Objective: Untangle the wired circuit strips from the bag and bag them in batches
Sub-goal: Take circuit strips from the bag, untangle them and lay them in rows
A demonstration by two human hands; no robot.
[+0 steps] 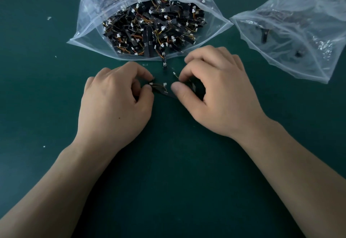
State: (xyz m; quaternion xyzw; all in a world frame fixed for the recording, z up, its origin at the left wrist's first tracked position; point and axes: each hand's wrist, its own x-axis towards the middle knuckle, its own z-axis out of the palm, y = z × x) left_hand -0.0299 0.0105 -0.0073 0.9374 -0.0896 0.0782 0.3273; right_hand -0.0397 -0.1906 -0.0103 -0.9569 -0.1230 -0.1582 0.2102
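Observation:
A clear zip bag (89, 22) lies open at the top centre, packed with tangled black circuit strips (153, 28) carrying orange-yellow wires and white connectors. One strip (164, 60) trails out of its mouth onto the table. Between my hands lies a small tangle of strips (162, 88). My left hand (116, 104) pinches its left end between thumb and forefinger. My right hand (215, 89) pinches the right end, fingers curled over it, so part of the tangle is hidden. A second clear bag (299, 37) at the upper right holds a few strips.
Everything sits on a dark green table (168, 163). Small white scraps (49, 18) lie scattered at the left. Both forearms reach in from the bottom corners.

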